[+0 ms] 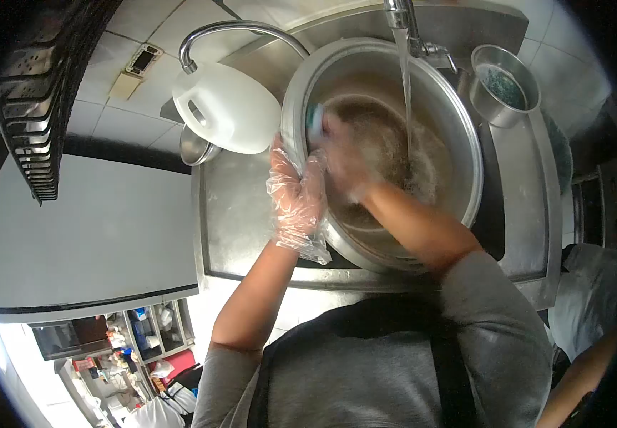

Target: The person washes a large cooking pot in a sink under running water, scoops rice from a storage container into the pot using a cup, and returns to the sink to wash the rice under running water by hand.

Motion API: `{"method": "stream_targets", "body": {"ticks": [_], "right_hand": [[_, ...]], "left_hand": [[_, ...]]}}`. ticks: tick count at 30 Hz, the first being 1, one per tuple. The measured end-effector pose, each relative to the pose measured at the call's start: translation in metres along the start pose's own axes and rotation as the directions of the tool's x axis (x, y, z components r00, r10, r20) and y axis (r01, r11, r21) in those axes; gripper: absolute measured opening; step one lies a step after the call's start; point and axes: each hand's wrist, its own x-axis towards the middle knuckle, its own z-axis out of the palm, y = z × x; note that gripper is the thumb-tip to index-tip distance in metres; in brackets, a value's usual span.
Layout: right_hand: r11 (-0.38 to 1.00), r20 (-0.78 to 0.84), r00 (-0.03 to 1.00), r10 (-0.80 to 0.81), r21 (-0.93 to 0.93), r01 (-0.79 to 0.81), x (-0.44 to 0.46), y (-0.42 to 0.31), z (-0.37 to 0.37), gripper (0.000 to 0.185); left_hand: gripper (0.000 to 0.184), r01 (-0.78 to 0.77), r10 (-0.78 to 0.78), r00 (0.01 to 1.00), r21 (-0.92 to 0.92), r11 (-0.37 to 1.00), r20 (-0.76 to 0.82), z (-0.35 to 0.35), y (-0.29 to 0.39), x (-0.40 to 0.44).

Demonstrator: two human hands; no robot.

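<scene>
A large metal pot (471,153) sits tilted in the steel sink, with brownish water inside and a stream falling into it from the tap (402,21). My left hand (297,189), in a clear plastic glove, grips the pot's left rim. Inside the pot, my right hand (344,153) is blurred by motion near the left inner wall. Its fingers are closed on a scrubbing pad (315,121), whitish and green, pressed against that wall.
A white plastic jug (230,107) stands left of the pot under a curved spout. A small metal bowl (198,146) is beneath it. Right of the tap is a metal container (504,85) with green scouring material. Another person's arm (583,378) shows at lower right.
</scene>
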Motion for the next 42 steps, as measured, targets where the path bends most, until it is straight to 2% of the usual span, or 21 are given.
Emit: {"method": "stream_targets", "body": {"ticks": [2,3,5,6,8,11,13,15,17,19,21,23,25,26,28,30,32,34,36,39,42], "right_hand": [[0.977,-0.046,0.991,-0.124,0.167,0.130,-0.015,-0.037,-0.015,0.036],[0.964,-0.022,0.968,-0.250,0.087,0.251,-0.016,-0.044,-0.026,0.036],[0.984,-0.253,0.953,0.163,0.112,-0.139,0.041,-0.060,-0.038,0.021],[0.970,-0.275,0.931,0.241,0.046,-0.238,0.064,-0.046,-0.041,0.024],[0.961,-0.105,0.981,0.165,-0.207,-0.184,0.064,0.011,-0.026,0.029],[0.942,0.302,0.946,-0.118,-0.266,0.203,-0.035,0.070,0.016,0.039],[0.705,0.534,0.824,-0.187,-0.511,0.491,-0.109,0.056,0.010,0.041],[0.883,0.736,0.652,0.181,-0.413,0.222,-0.123,-0.012,-0.052,0.039],[0.719,0.714,0.658,0.240,-0.586,0.374,-0.145,0.067,-0.085,0.038],[0.565,0.412,0.823,0.391,-0.813,0.139,-0.125,0.094,-0.104,0.032],[0.553,0.224,0.955,0.194,-0.829,0.082,-0.076,0.106,-0.092,0.025],[0.566,0.284,0.958,0.043,-0.797,0.211,-0.068,0.107,-0.049,0.023],[0.554,0.442,0.886,0.137,-0.776,0.301,-0.079,0.072,-0.026,0.022],[0.546,0.551,0.779,0.300,-0.769,0.333,-0.099,0.012,-0.032,0.022],[0.835,0.597,0.798,0.078,-0.477,0.275,-0.123,0.042,-0.054,0.019],[0.859,0.423,0.889,0.173,-0.507,0.074,-0.087,0.052,-0.075,0.020],[0.796,0.339,0.912,0.232,-0.605,0.022,-0.065,0.057,-0.076,0.022],[0.628,0.359,0.903,0.235,-0.765,0.141,-0.045,0.057,-0.056,0.023],[0.681,0.410,0.911,-0.048,-0.654,0.330,-0.091,0.085,-0.038,0.024],[0.742,0.457,0.881,-0.126,-0.546,0.389,-0.104,0.066,-0.065,0.020],[0.812,0.387,0.878,0.281,-0.584,-0.003,-0.052,0.046,-0.093,0.021]], "left_hand": [[0.063,-0.092,0.093,0.995,0.026,0.995,-0.032,0.002,-0.016,0.002],[0.062,-0.083,0.084,0.996,0.052,0.995,-0.020,0.001,-0.014,0.002],[0.061,-0.063,0.063,0.998,0.115,0.991,0.008,-0.003,-0.002,0.002],[0.052,-0.015,0.015,1.000,0.037,0.999,-0.002,0.000,0.000,-0.001],[0.052,-0.016,0.016,1.000,0.051,0.999,0.001,0.000,0.004,-0.003],[0.059,-0.083,0.085,0.996,0.032,0.996,-0.035,0.002,-0.006,0.001],[0.058,-0.036,0.036,0.999,-0.003,0.999,-0.021,0.001,0.005,0.000],[0.058,-0.014,0.015,0.999,0.028,1.000,-0.035,0.001,0.001,0.003],[0.057,0.003,-0.002,0.999,0.012,1.000,-0.035,0.001,0.000,-0.002],[0.057,-0.013,0.010,0.999,-0.062,0.998,-0.037,0.004,0.008,-0.001],[0.056,0.017,-0.019,0.999,-0.083,0.996,-0.026,0.002,0.010,-0.001],[0.056,0.025,-0.027,0.999,-0.048,0.999,-0.037,0.002,0.011,0.000],[0.055,0.028,-0.026,0.998,0.027,0.999,-0.061,0.003,0.010,0.000],[0.056,0.035,-0.035,0.998,-0.001,0.999,-0.057,0.003,0.011,0.000],[0.056,0.042,-0.045,0.997,-0.052,0.998,-0.060,0.003,0.011,0.001],[0.057,0.044,-0.049,0.994,-0.057,0.997,-0.095,0.004,0.006,0.003],[0.058,0.035,-0.040,0.995,-0.056,0.998,-0.086,0.006,0.006,0.000],[0.058,0.006,-0.009,0.999,-0.046,0.999,-0.047,0.003,0.010,0.000],[0.059,0.013,-0.016,0.999,-0.071,0.997,-0.041,0.003,0.009,0.001],[0.059,-0.006,0.006,0.999,0.004,1.000,-0.051,0.002,0.000,0.002],[0.059,0.028,-0.029,0.999,-0.020,0.999,-0.036,0.002,0.001,-0.001]]}}
